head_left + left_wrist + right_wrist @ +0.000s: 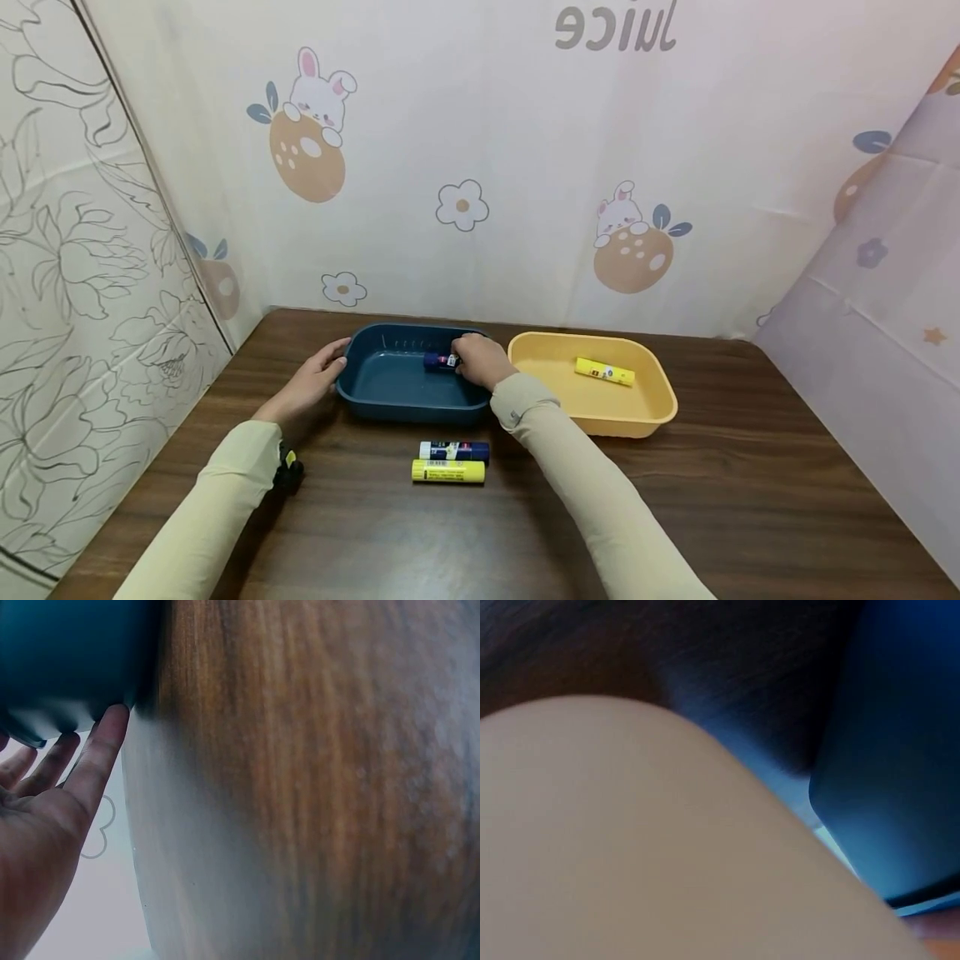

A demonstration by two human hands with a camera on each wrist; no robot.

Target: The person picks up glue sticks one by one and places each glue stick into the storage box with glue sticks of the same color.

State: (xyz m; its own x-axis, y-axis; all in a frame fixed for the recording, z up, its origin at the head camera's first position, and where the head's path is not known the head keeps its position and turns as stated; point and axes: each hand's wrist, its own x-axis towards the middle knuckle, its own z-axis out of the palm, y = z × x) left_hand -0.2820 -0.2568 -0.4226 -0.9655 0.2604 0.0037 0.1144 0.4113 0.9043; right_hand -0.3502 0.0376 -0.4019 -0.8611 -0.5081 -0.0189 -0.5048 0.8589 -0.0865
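Inside the dark blue tray (416,410), my right hand (482,360) holds a dark blue glue stick (432,361) by its right end, low over the tray's floor. In the right wrist view the wrist fills much of the picture beside the tray's outer wall (900,772), and the fingers are hidden. My left hand (311,382) is at the tray's left end. Seen from the left wrist, its fingers (101,754) are nearly straight, with the tips against the tray wall (67,660).
To the right stands a yellow tray (600,427) with a yellow glue stick (604,372) in it. In front of the blue tray lie a blue-and-white glue stick (454,451) and a yellow glue stick (448,472), side by side. A patterned curtain (480,150) hangs behind the wooden table (420,550).
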